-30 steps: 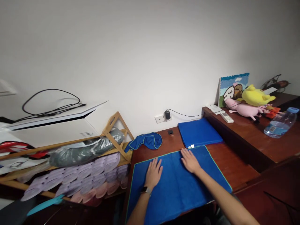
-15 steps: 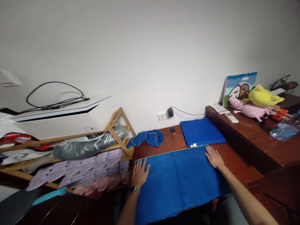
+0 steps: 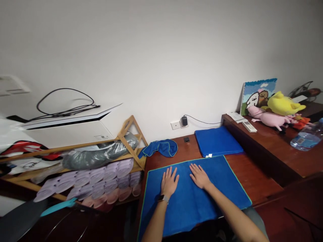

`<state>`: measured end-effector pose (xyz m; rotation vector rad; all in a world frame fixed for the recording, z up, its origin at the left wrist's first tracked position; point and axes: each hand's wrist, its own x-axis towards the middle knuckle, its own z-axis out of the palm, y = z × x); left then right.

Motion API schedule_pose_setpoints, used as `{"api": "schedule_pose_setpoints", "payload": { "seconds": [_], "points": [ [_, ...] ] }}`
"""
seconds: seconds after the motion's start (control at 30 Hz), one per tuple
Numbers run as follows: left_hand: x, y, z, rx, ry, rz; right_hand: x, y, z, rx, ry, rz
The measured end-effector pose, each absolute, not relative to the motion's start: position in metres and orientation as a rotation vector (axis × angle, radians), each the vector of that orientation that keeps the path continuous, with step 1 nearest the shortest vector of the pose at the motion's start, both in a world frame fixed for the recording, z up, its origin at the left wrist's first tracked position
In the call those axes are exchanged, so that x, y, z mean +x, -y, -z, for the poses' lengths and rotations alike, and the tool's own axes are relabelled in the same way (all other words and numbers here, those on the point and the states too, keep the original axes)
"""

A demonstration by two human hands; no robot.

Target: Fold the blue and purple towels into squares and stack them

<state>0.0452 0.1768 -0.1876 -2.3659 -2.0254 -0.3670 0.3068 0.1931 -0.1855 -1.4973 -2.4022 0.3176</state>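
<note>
A blue cloth [image 3: 186, 201] with a green edge lies spread over the wooden table and reaches its near edge. My left hand [image 3: 170, 181] rests flat on the left part of it, fingers spread. Flat near the cloth's upper middle lies my right hand [image 3: 200, 176], also with fingers apart. Neither hand grips anything. Behind the cloth, to the right, sits a folded stack of blue cloth [image 3: 218, 141] with a white tag. A crumpled blue cloth [image 3: 164, 148] lies at the back left of the table.
On the left a wooden rack [image 3: 132, 144] holds purple and pink slippers [image 3: 111, 173] and a white box [image 3: 83, 132]. A black charger [image 3: 185, 121] is plugged in at the wall. The raised desk on the right bears a remote [image 3: 249, 126], plush toys [image 3: 270, 118] and a water bottle [image 3: 305, 139].
Both hands have slid inward from the cloth's far corners toward its middle. The cloth's right side now lies flatter, with its right edge showing.
</note>
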Motion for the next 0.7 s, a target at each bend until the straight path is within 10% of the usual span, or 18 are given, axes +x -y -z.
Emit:
{"api": "schedule_pose_setpoints", "payload": {
  "seconds": [0.4,0.7],
  "points": [
    [-0.052,-0.181,0.188,-2.033,2.219,0.388,0.541,-0.221,0.203,-2.073,1.904,-0.360],
    [0.213,-0.093,0.149,-2.836,1.437,0.525,0.530,-0.254,0.192,-2.265,1.348,-0.443]
  ]
}}
